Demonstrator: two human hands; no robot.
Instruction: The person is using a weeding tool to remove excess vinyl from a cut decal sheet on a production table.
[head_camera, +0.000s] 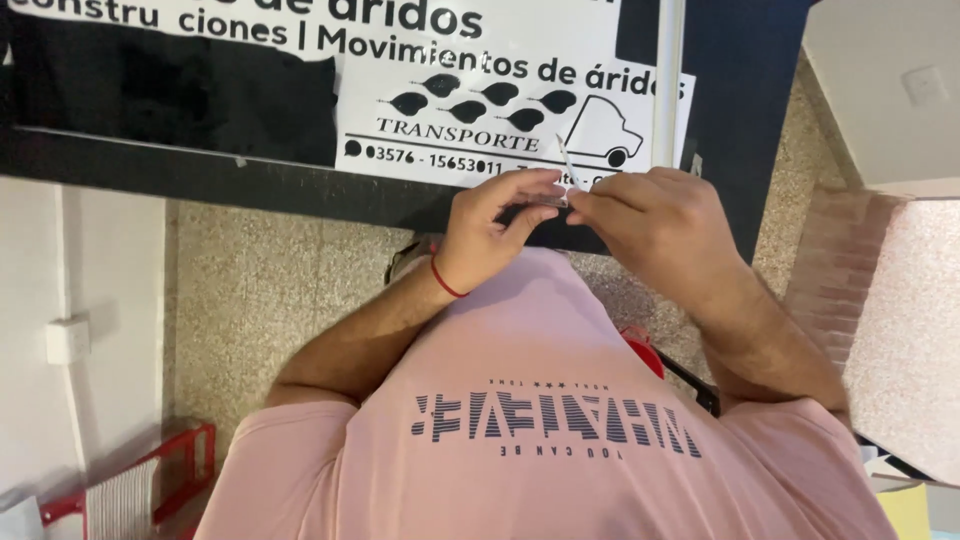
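A thin blade-like tool (563, 160) pokes up just above the fingertips — slim, pale, tilted, its lower end lost between the two hands. The left hand (495, 225) curls its fingers closed, thumb and forefinger pinching a small dark strip (535, 206) right where the hands meet. The right hand (655, 222) is bunched tight too, fingertips pressed against the same spot; whether it grips the tool itself I cannot tell. A red cord bracelet (447, 280) circles the left wrist. Beyond the fingers — a white printed sign (480, 110) on a dark board (170, 100). Below, a pink T-shirt (540, 440).
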